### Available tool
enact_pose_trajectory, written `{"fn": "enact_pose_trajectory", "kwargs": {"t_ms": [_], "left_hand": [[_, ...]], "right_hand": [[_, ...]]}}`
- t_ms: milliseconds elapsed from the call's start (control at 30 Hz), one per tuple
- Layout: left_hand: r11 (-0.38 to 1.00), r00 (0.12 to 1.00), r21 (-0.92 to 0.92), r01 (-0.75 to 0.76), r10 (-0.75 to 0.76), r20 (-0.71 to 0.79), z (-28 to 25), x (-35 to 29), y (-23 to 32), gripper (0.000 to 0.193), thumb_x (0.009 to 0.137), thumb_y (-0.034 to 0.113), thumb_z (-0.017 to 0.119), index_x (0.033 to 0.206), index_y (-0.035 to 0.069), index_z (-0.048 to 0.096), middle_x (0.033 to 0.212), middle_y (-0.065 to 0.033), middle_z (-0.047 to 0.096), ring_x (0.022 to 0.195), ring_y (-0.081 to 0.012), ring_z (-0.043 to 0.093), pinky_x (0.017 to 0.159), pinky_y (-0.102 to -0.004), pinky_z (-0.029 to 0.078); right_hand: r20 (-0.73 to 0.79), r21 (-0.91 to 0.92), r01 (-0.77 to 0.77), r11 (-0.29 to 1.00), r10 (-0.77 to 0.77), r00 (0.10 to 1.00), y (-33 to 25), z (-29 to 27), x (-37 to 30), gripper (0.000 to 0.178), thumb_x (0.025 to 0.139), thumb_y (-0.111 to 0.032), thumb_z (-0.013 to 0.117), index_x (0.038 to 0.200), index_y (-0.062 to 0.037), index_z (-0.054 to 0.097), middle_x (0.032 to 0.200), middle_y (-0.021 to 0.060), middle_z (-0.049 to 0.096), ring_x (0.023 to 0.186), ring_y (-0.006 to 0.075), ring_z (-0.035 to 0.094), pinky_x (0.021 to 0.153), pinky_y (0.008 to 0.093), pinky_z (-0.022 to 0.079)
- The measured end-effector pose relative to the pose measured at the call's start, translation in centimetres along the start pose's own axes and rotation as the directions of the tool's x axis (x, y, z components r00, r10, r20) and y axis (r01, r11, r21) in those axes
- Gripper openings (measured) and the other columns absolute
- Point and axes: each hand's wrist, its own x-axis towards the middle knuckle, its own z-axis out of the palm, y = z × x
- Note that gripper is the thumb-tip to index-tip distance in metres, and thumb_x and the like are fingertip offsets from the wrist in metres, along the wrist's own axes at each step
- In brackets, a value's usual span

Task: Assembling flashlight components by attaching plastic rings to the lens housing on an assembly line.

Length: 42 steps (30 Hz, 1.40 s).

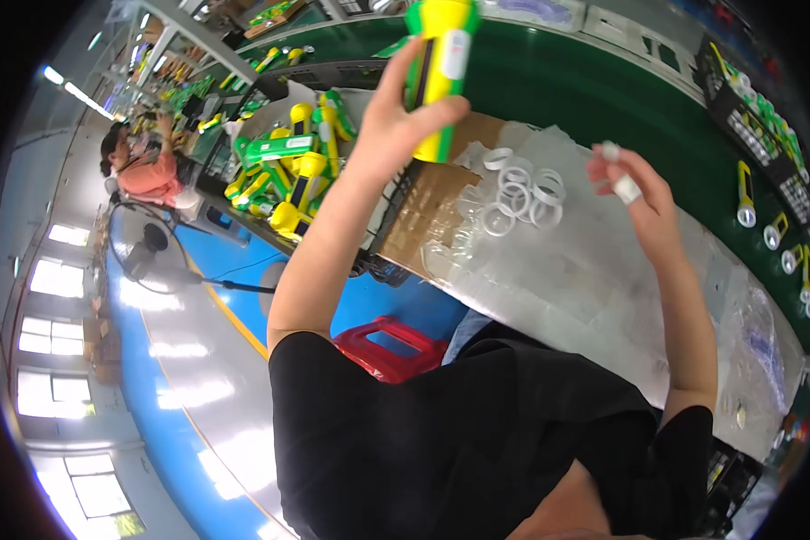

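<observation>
My left hand [394, 115] is wrapped round a yellow and green flashlight [437, 76], raised upright at the top of the view. My right hand [646, 200] hovers over the work table [594, 270], its fingers apart and slightly bent. White wraps that look like tape cover two of its fingertips, and I see nothing held between them. Between both hands, a loose pile of white plastic rings [515, 196] lies on clear plastic sheeting. To the left, more yellow and green flashlights [283, 148] fill a black crate [389, 200].
A green conveyor belt [549, 81] runs beyond the table, with several flashlights lying on its right part. Another black crate [747, 117] stands at the far right. Below the table's left edge is a red plastic stool [382, 351]. A fan [153, 247] and a seated person [148, 175] are at left.
</observation>
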Motion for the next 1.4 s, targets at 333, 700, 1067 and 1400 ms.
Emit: {"fn": "enact_pose_trajectory", "kwargs": {"t_ms": [333, 700, 1067, 1400], "left_hand": [[0.976, 0.892, -0.215, -0.033, 0.126, 0.434, 22.5, -4.5, -2.7, 0.063, 0.080, 0.023, 0.074, 0.139, 0.024, 0.049, 0.105, -0.0195, 0.059, 0.101, -0.0387, 0.059, 0.088, -0.0417, 0.049], [0.942, 0.787, -0.249, -0.226, 0.327, 0.523, 28.9, -4.6, -3.8, 0.039, 0.098, 0.035, 0.055, 0.130, 0.013, 0.058, 0.122, -0.0214, 0.059, 0.111, -0.0284, 0.060, 0.092, -0.0376, 0.046], [0.870, 0.723, -0.454, -0.191, 0.438, 0.535, 25.8, -8.9, 1.8, 0.054, 0.105, 0.040, 0.030, 0.097, 0.002, 0.068, 0.087, -0.0087, 0.066, 0.079, -0.0185, 0.058, 0.075, -0.0337, 0.046], [0.779, 0.581, -0.435, -0.451, 0.626, 0.519, 29.0, -11.0, 0.8, 0.047, 0.102, 0.040, 0.037, 0.118, 0.005, 0.063, 0.123, -0.0111, 0.064, 0.123, -0.0345, 0.053, 0.107, -0.0465, 0.031]], "right_hand": [[-0.650, 0.337, 0.120, 0.934, 0.139, 0.747, 1.6, -2.5, -8.8, 0.037, 0.085, -0.027, 0.069, 0.109, -0.0013, 0.058, 0.090, 0.0065, 0.063, 0.080, 0.0164, 0.061, 0.073, 0.0305, 0.050], [-0.446, 0.411, -0.137, 0.901, 0.330, 0.832, -1.4, -2.1, -20.2, 0.075, 0.079, -0.067, 0.065, 0.117, -0.0050, 0.048, 0.078, 0.0101, 0.059, 0.066, 0.0172, 0.060, 0.062, 0.0298, 0.048], [-0.255, 0.450, -0.181, 0.874, 0.320, 0.913, -0.9, 1.3, -19.1, 0.050, 0.093, -0.044, 0.061, 0.120, -0.0029, 0.051, 0.092, 0.0096, 0.062, 0.081, 0.0176, 0.062, 0.071, 0.0317, 0.051], [-0.575, 0.566, -0.004, 0.825, 0.398, 0.715, -0.6, 2.4, -20.1, 0.037, 0.098, -0.028, 0.056, 0.126, -0.0053, 0.048, 0.090, 0.0089, 0.060, 0.079, 0.0173, 0.061, 0.069, 0.0310, 0.050]]}}
